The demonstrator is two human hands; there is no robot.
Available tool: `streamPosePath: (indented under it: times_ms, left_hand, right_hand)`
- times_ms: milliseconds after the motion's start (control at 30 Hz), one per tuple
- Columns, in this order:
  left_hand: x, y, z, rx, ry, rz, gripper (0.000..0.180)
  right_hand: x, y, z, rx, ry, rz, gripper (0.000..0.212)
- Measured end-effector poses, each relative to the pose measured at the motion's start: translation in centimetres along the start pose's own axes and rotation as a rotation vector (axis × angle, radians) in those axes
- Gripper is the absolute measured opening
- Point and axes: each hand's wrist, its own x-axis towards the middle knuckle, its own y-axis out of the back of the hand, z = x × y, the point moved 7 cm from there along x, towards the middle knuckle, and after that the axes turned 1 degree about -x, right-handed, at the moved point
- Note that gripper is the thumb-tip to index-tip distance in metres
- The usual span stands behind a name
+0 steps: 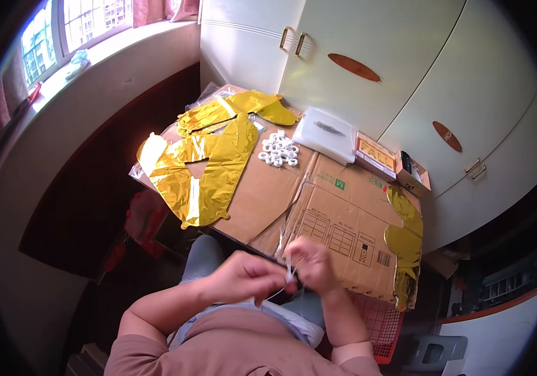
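Observation:
Close to my body, just off the near edge of the cardboard, both hands are closed in pinches around a thin white ribbon (289,274). My left hand (249,276) has its fingers curled toward the strand. Opposite it, my right hand (313,266) is raised slightly higher with the ribbon at its fingertips. Beyond the hands lies a pile of small white ribbon rolls (279,150). Flat gold foil balloons (234,169) spread over the left of the cardboard, one behind another. At the right edge hangs another gold foil balloon (404,235).
A flattened cardboard sheet (343,210) covers the work surface. Along its back stand a translucent plastic case (325,135), a printed box (375,156) and a small open carton (414,178). White cabinets (375,44) rise behind. A red basket (378,326) sits below on the right.

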Motion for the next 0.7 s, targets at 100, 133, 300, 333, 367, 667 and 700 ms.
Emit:
streamPosePath:
  times_ms: [100, 133, 300, 333, 367, 667, 700]
  left_hand:
    - [0.7, 4.8, 1.0, -0.004, -0.179, 0.411, 0.018]
    - [0.8, 3.8, 0.7, 0.174, -0.224, 0.283, 0.018]
    - [0.5, -0.2, 1.0, -0.014, -0.02, -0.044, 0.017]
    - [0.9, 1.4, 1.2, -0.22, 0.009, 0.072, 0.018]
    - [1.7, 3.1, 1.2, -0.432, -0.083, 0.251, 0.019]
    - [1.4, 2.5, 2.7, -0.45, -0.094, 0.035, 0.017]
    - [1.7, 3.6, 2.3, -0.149, -0.173, 0.191, 0.017]
  right_hand:
    - [-2.1, -3.2, -2.9, -0.01, 0.047, -0.263, 0.008]
    - [-2.2, -3.1, -4.4, -0.007, 0.082, -0.309, 0.008]
    - [-0.4, -0.1, -2.9, -0.024, 0.028, -0.103, 0.009]
    - [-0.7, -1.1, -2.0, 0.026, 0.004, -0.143, 0.009]
    - [-2.0, -2.2, -2.2, -0.012, 0.03, -0.214, 0.011]
    - [-1.9, -1.7, -3.7, 0.029, 0.172, -0.154, 0.01]
    - [-2.1, -3.0, -5.6, -0.08, 0.188, -0.278, 0.008]
